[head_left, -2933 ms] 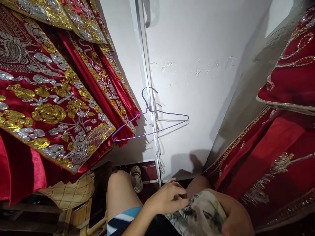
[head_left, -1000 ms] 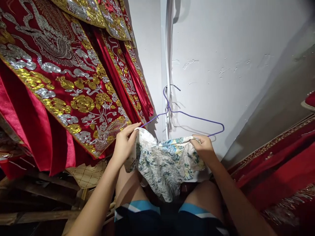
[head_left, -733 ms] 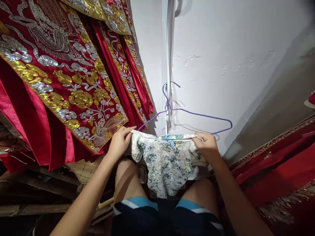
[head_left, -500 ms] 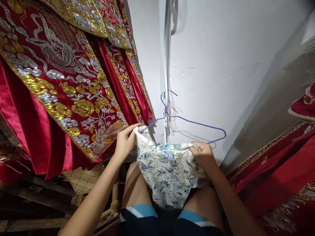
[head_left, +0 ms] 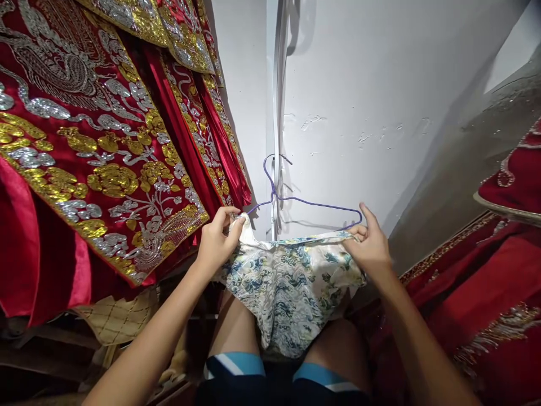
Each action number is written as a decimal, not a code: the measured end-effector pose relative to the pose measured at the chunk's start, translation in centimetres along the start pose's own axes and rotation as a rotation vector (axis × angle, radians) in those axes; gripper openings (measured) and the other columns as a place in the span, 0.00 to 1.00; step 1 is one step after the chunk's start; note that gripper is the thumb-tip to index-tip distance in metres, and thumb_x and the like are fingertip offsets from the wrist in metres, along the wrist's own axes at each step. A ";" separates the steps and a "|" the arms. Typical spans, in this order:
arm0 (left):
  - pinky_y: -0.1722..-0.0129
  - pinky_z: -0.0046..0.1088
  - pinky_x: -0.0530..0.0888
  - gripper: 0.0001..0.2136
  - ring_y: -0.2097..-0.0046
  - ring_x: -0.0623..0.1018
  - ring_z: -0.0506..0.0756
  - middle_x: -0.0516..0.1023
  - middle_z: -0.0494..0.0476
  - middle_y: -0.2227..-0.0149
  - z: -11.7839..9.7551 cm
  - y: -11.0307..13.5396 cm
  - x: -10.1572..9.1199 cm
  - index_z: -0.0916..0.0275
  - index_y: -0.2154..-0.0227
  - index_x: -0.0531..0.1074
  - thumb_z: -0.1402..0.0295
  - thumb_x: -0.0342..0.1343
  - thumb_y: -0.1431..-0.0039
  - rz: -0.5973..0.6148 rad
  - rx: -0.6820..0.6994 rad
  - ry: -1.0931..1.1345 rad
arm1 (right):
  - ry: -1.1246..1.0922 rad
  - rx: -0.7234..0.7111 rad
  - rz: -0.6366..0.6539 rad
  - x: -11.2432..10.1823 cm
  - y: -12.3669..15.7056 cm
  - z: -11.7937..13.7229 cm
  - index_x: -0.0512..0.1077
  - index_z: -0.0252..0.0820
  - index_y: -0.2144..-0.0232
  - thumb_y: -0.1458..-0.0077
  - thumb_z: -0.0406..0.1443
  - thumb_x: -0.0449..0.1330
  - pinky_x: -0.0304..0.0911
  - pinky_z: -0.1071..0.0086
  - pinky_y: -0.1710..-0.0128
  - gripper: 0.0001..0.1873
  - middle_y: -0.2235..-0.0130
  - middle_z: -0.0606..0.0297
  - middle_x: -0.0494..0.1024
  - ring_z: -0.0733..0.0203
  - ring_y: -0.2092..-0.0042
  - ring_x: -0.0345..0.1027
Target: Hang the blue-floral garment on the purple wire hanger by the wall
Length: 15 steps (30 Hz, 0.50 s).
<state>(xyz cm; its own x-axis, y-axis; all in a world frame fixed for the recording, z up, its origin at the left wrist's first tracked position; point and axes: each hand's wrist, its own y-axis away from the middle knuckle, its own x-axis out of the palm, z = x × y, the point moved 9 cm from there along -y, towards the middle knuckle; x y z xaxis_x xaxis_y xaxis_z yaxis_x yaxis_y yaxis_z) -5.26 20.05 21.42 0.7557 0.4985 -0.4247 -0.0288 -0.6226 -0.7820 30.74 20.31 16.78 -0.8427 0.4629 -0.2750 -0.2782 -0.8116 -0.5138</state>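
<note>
Floral cloth (head_left: pixel 287 282) hides purple hanger (head_left: pixel 313 202) bottom, lower edge unclear

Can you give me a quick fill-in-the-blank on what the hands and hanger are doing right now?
1. Both hands hold the top edge of the floral ____.
2. The wire hanger on the white wall is ____ in colour.
3. The left hand is beside red garments embroidered in silver and ____.
4. The right hand is just below the hanger's ____ end.

Missing words: cloth; purple; gold; right
</note>
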 end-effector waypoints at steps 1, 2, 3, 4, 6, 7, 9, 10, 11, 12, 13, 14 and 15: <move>0.71 0.24 0.64 0.13 0.74 0.68 0.50 0.69 0.47 0.76 0.0 0.0 0.0 0.63 0.55 0.72 0.59 0.53 0.34 0.009 -0.006 -0.010 | 0.054 0.008 0.057 0.1 -0.9 0.0 0.54 0.36 0.30 0.56 0.33 0.61 0.61 0.69 0.70 0.50 0.74 0.72 0.70 0.61 0.73 0.64; 0.71 0.24 0.64 0.13 0.74 0.68 0.50 0.70 0.48 0.75 0.1 -0.1 -0.1 0.63 0.56 0.72 0.58 0.52 0.33 0.016 -0.014 -0.034 | 0.108 0.015 0.106 0.1 -1.5 0.2 0.60 0.34 0.33 0.55 0.34 0.62 0.62 0.68 0.69 0.46 0.75 0.71 0.71 0.60 0.72 0.65; 0.70 0.25 0.64 0.13 0.73 0.70 0.50 0.72 0.49 0.74 0.3 -0.2 -0.4 0.62 0.57 0.73 0.57 0.52 0.33 0.022 -0.028 -0.076 | 0.159 0.020 0.151 0.0 -2.0 0.4 0.68 0.33 0.38 0.54 0.36 0.62 0.62 0.68 0.69 0.39 0.74 0.69 0.72 0.59 0.71 0.67; 0.70 0.25 0.64 0.14 0.72 0.71 0.51 0.75 0.51 0.73 0.7 -0.4 -0.9 0.62 0.58 0.74 0.56 0.52 0.34 0.029 -0.049 -0.130 | 0.197 0.025 0.201 -0.3 -2.2 0.7 0.75 0.34 0.45 0.53 0.37 0.63 0.62 0.67 0.68 0.32 0.73 0.66 0.75 0.57 0.69 0.68; 0.68 0.26 0.64 0.16 0.69 0.74 0.53 0.78 0.53 0.70 2.1 -0.7 -2.2 0.60 0.61 0.76 0.53 0.52 0.35 0.065 -0.118 -0.224 | 0.190 0.041 0.352 -0.7 -1.9 1.4 0.82 0.38 0.60 0.53 0.40 0.66 0.63 0.67 0.66 0.18 0.68 0.61 0.80 0.53 0.64 0.72; 0.68 0.27 0.64 0.18 0.68 0.75 0.55 0.79 0.53 0.69 3.0 -0.8 -2.8 0.60 0.63 0.77 0.51 0.52 0.35 0.095 -0.161 -0.244 | 0.142 0.058 0.458 -0.7 -1.4 1.8 0.82 0.39 0.65 0.52 0.42 0.67 0.64 0.67 0.65 0.15 0.65 0.59 0.81 0.51 0.62 0.73; 0.66 0.27 0.65 0.20 0.66 0.75 0.56 0.79 0.54 0.68 4.8 -1.0 -3.8 0.61 0.66 0.78 0.49 0.52 0.36 0.157 -0.238 -0.190 | 0.016 0.104 0.691 -0.3 0.1 2.6 0.81 0.40 0.71 0.51 0.47 0.68 0.64 0.66 0.66 0.16 0.66 0.59 0.82 0.51 0.63 0.73; 0.65 0.27 0.66 0.20 0.65 0.75 0.56 0.79 0.54 0.68 5.6 -1.0 -4.1 0.61 0.67 0.77 0.49 0.52 0.37 0.177 -0.265 -0.121 | -0.042 0.129 0.772 -0.1 0.6 2.9 0.80 0.40 0.74 0.51 0.50 0.68 0.63 0.66 0.68 0.18 0.69 0.59 0.80 0.53 0.67 0.72; 0.64 0.27 0.67 0.20 0.65 0.74 0.55 0.79 0.54 0.68 6.2 -1.0 -4.2 0.62 0.67 0.77 0.50 0.53 0.38 0.189 -0.286 -0.037 | -0.094 0.151 0.816 0.1 1.0 3.1 0.78 0.40 0.77 0.51 0.53 0.68 0.62 0.66 0.71 0.22 0.74 0.60 0.78 0.56 0.71 0.70; 0.64 0.27 0.67 0.19 0.65 0.73 0.55 0.78 0.54 0.68 6.8 -0.9 -4.2 0.62 0.68 0.76 0.50 0.54 0.39 0.193 -0.304 0.051 | -0.145 0.164 0.816 0.4 1.0 3.3 0.76 0.40 0.80 0.53 0.56 0.67 0.59 0.67 0.74 0.25 0.77 0.62 0.75 0.58 0.74 0.66; 0.65 0.27 0.68 0.19 0.66 0.73 0.54 0.77 0.55 0.68 7.2 -0.7 -4.0 0.63 0.68 0.76 0.50 0.55 0.41 0.192 -0.323 0.136 | -0.195 0.166 0.771 0.8 0.8 3.4 0.74 0.40 0.82 0.54 0.59 0.66 0.57 0.67 0.76 0.28 0.80 0.63 0.72 0.61 0.77 0.64; 0.66 0.27 0.68 0.19 0.67 0.72 0.53 0.77 0.54 0.69 7.6 -0.5 -3.6 0.63 0.69 0.76 0.50 0.56 0.42 0.186 -0.342 0.209 | -0.235 0.154 0.692 1.2 0.5 3.3 0.73 0.40 0.83 0.55 0.62 0.65 0.57 0.67 0.78 0.31 0.81 0.64 0.70 0.62 0.79 0.62; 0.67 0.26 0.68 0.19 0.68 0.72 0.53 0.76 0.54 0.69 7.9 -0.1 -3.3 0.63 0.70 0.76 0.50 0.57 0.44 0.169 -0.366 0.267 | -0.246 0.119 0.594 1.6 0.2 3.2 0.73 0.40 0.81 0.53 0.63 0.62 0.57 0.68 0.78 0.32 0.80 0.63 0.71 0.63 0.78 0.63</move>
<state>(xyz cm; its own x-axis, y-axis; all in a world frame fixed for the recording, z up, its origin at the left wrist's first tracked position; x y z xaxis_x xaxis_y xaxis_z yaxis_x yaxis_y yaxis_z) -12.93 23.30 19.28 0.9034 0.2292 -0.3625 0.0298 -0.8767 -0.4800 27.85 19.73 18.84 -0.9456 -0.1598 -0.2835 0.2299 -0.9445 -0.2345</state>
